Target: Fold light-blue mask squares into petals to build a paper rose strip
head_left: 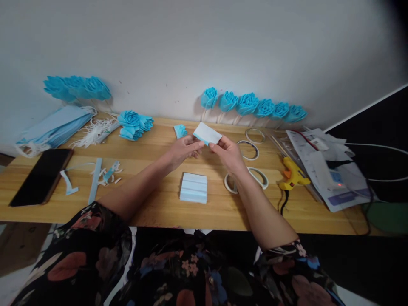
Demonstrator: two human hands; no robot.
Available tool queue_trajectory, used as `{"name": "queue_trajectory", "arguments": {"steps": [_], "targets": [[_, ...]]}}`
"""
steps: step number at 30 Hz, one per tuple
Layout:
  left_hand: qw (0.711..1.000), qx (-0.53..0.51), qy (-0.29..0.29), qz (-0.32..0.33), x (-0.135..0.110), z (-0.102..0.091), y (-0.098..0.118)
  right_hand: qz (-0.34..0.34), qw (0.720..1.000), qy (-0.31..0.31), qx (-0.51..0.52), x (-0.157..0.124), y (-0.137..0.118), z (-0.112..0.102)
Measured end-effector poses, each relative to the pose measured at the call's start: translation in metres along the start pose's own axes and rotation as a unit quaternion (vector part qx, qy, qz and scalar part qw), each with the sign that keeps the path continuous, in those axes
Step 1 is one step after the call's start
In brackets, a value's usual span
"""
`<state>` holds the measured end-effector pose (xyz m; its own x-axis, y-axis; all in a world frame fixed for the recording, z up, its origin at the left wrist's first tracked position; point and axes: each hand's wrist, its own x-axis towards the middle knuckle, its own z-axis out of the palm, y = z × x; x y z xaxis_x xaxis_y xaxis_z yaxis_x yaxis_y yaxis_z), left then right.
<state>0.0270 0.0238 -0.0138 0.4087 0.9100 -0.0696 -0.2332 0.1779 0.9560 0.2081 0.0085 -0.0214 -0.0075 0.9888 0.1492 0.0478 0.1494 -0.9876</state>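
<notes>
A rectangular piece of mask fabric (208,132), white with a blue folded strip along its near edge, is held up over the table. My right hand (230,154) pinches its right end between thumb and fingers. My left hand (185,151) is closed at its left near corner, the thumb along the folded edge; the fingertips behind are partly hidden. Just beyond my left hand lies a small blue cut piece with a scalloped edge (180,131). Below both hands, a neat stack of pale blue pleated pieces (194,188) rests on the wooden table (159,212).
Blue fabric flowers on sticks (247,103) lean against the wall, more flowers (132,125) lying at left. Face masks (59,127), white ear loops (95,132), a phone (42,176) and scraps (110,172) lie left. Tape rolls (248,150) and a yellow glue gun (293,174) lie right.
</notes>
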Motion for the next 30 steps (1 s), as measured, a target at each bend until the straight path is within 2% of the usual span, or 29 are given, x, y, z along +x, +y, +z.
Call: {"name": "queue_trajectory", "arguments": {"steps": [3,8,16,22,24,27,30], "targets": [[1.000,0.020,0.009,-0.021,-0.001,0.000,-0.001,0.001,1.000,-0.012,0.002,-0.001,-0.001,0.002],[0.999,0.032,0.039,-0.020,-0.001,-0.001,-0.001,0.005,1.000,-0.017,0.001,-0.002,0.000,0.004],[0.999,-0.025,0.039,-0.023,-0.001,0.000,0.001,0.005,1.000,-0.027,0.014,-0.002,0.000,0.005],[0.997,-0.051,0.048,-0.029,0.000,-0.001,0.003,-0.010,0.998,-0.048,-0.034,-0.002,0.001,0.002],[0.996,-0.057,0.055,-0.032,0.000,-0.002,0.005,-0.033,0.997,-0.042,-0.051,-0.001,-0.001,-0.003],[0.995,-0.065,0.057,-0.042,0.001,-0.005,0.009,-0.110,0.988,-0.031,-0.103,0.000,-0.006,-0.011],[0.995,-0.069,0.047,-0.051,0.000,-0.006,0.012,-0.215,0.951,-0.037,-0.220,0.000,-0.012,-0.017]]}}
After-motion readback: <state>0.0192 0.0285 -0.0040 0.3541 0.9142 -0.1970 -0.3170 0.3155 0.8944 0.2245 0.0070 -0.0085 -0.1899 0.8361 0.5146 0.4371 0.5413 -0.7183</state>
